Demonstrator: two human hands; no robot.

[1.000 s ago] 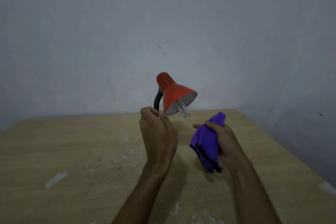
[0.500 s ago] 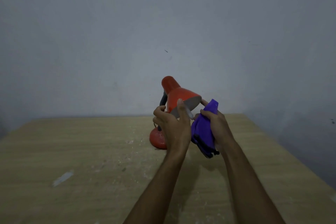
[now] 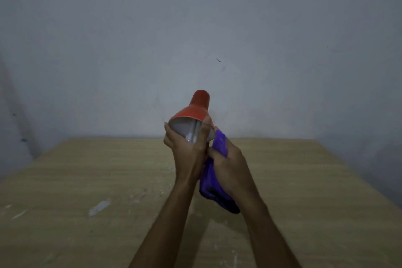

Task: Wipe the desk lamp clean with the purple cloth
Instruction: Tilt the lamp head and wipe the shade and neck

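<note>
Desk lamp (image 3: 195, 111) shade tipped further back since a moment ago, opening now facing the viewer, bulb (image 3: 193, 134) showing; base hidden behind hands. Left hand (image 3: 187, 150) grips the shade's rim. Right hand (image 3: 228, 159) clutches bunched purple cloth (image 3: 211, 187), its top against the rim's right side. Wooden tabletop (image 3: 87, 180) below, grey wall (image 3: 195, 28) behind.

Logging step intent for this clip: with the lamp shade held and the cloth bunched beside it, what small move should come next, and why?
Probably slide the purple cloth up onto the red lamp shade and start wiping. The left hand grips the shade's rim, steadying it, and the right hand holds the cloth bunched just beside the rim.
</note>
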